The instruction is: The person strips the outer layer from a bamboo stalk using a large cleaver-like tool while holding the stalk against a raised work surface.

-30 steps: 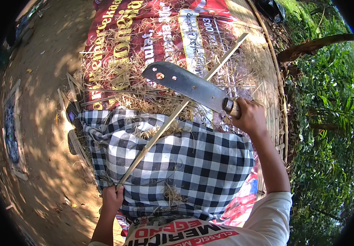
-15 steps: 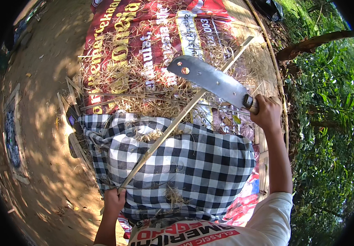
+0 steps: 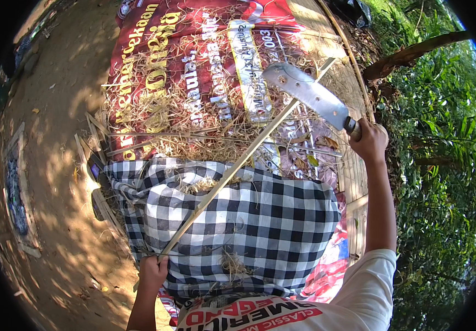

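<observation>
Slender pale bamboo strip (image 3: 238, 165) in left fist (image 3: 152, 272), seven o'clock; broad steel machete (image 3: 322, 103) in right fist (image 3: 370, 143); likely shaving, needs steadying next.

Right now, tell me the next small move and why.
Probably draw the knife a little nearer along the strip: the blade crosses the strip near its far end, while the left hand grips the near end and the right hand holds the knife.

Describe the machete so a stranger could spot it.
Find the large red banner. By its right side, the right grip holds the machete, which overlaps a long pale strip. Unlike that narrow strip, it's broad, shiny metal pierced with holes.
</observation>
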`<state>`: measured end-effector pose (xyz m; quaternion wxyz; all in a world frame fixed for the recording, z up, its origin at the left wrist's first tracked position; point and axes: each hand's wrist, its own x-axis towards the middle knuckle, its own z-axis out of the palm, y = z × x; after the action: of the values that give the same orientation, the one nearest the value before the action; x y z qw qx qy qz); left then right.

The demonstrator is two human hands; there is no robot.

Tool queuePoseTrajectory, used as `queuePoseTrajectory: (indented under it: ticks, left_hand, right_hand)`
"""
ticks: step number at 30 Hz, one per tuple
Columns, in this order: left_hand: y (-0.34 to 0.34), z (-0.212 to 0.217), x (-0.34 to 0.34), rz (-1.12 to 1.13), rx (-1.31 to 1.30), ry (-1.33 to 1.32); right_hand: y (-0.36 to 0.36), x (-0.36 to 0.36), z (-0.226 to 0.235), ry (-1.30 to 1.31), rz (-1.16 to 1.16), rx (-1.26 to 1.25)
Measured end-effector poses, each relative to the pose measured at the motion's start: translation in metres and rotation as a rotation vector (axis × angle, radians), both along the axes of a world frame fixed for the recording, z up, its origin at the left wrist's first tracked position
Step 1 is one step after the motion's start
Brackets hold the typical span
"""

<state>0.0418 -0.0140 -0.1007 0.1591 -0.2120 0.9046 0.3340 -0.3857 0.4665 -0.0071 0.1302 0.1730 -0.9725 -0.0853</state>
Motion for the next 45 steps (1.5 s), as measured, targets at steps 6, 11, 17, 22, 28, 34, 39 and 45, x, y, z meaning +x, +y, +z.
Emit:
queuePoseTrajectory:
  ticks: [6, 11, 17, 22, 28, 34, 39, 45]
  left_hand:
    - [0.01, 0.004, -0.008, 0.089, -0.075, 0.2]
    - [0.01, 0.012, -0.011, 0.111, 0.002, 0.099]
    - [0.013, 0.019, -0.008, 0.087, -0.139, 0.111]
    - [0.023, 0.028, -0.007, 0.097, -0.145, 0.172]
    - [0.021, 0.009, 0.005, 0.063, -0.193, 0.329]
    - [0.021, 0.017, 0.001, 0.07, -0.119, 0.336]
    - [0.01, -0.006, 0.008, 0.047, -0.115, 0.367]
    - [0.008, -0.01, 0.009, 0.054, -0.137, 0.351]
  right_hand:
    - [0.089, 0.01, 0.002, -0.108, -0.705, -0.899]
    - [0.072, 0.104, -0.009, -0.329, -0.792, -1.54]
    - [0.005, 0.191, -0.009, -0.309, -0.826, -1.433]
    - [-0.038, 0.237, -0.009, -0.229, -0.417, -0.99]
    - [-0.109, 0.266, 0.01, -0.503, -0.167, -0.82]
    - [-0.16, 0.275, 0.001, -0.758, 0.085, -0.955]
    - [-0.185, 0.274, 0.001, -0.798, 0.233, -0.918]
    - [-0.19, 0.259, -0.009, -0.701, 0.231, -0.45]
